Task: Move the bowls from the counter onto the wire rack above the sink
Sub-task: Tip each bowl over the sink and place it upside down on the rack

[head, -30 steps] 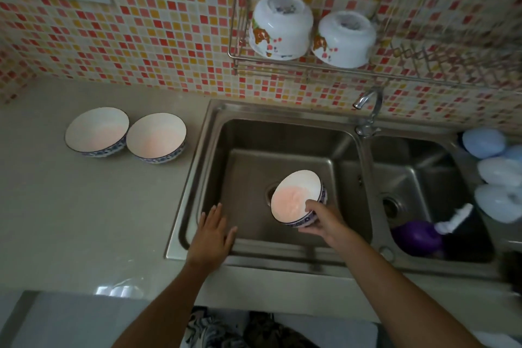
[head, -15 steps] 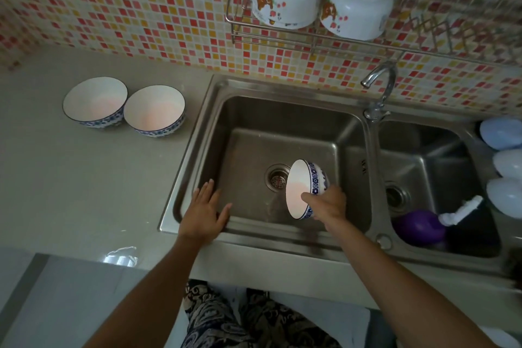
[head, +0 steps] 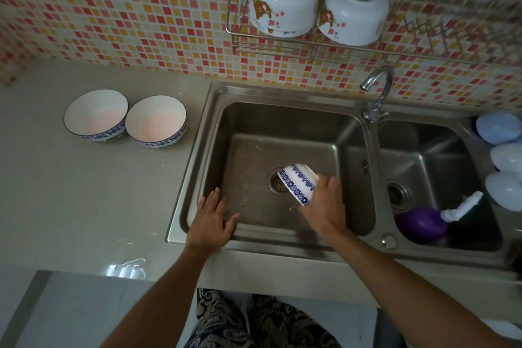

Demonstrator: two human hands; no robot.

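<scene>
My right hand [head: 324,203] grips a blue-patterned white bowl [head: 296,182], tipped mouth-down over the drain of the left sink basin [head: 248,127]. My left hand [head: 210,219] rests flat with fingers spread on the sink's front rim. Two more blue-rimmed bowls stand upright side by side on the counter: one [head: 96,114] on the left, one [head: 156,120] nearer the sink. The wire rack [head: 282,46] hangs on the tiled wall above the sink and carries two upturned white floral bowls [head: 284,0] [head: 353,13].
A faucet [head: 377,90] stands between the two basins. The right basin holds a purple object [head: 421,224] and a white brush [head: 460,207]. Pale blue rounded items [head: 498,127] line the right edge. The right part of the rack [head: 452,34] holds nothing.
The bowl in my right hand has turned from facing up, through sideways, to mouth-down over the drain. My left hand stayed on the sink rim.
</scene>
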